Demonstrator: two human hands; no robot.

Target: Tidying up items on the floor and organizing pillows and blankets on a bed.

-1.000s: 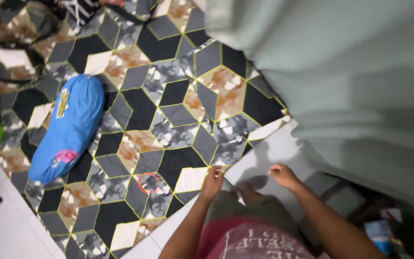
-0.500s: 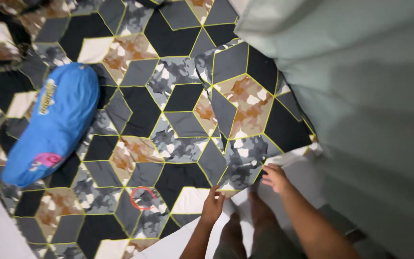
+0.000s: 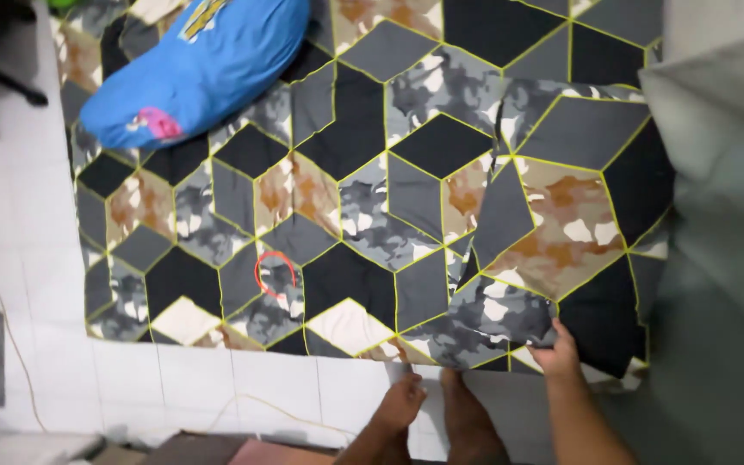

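**Hand on the patchwork sheet's edge**

The geometric camo sheet lies spread on the white tile floor, near edge by the person's feet. Right hand pinches its folded corner. Left hand isn't in view. A blue pillow sits on the far part, grey-green fabric alongside.
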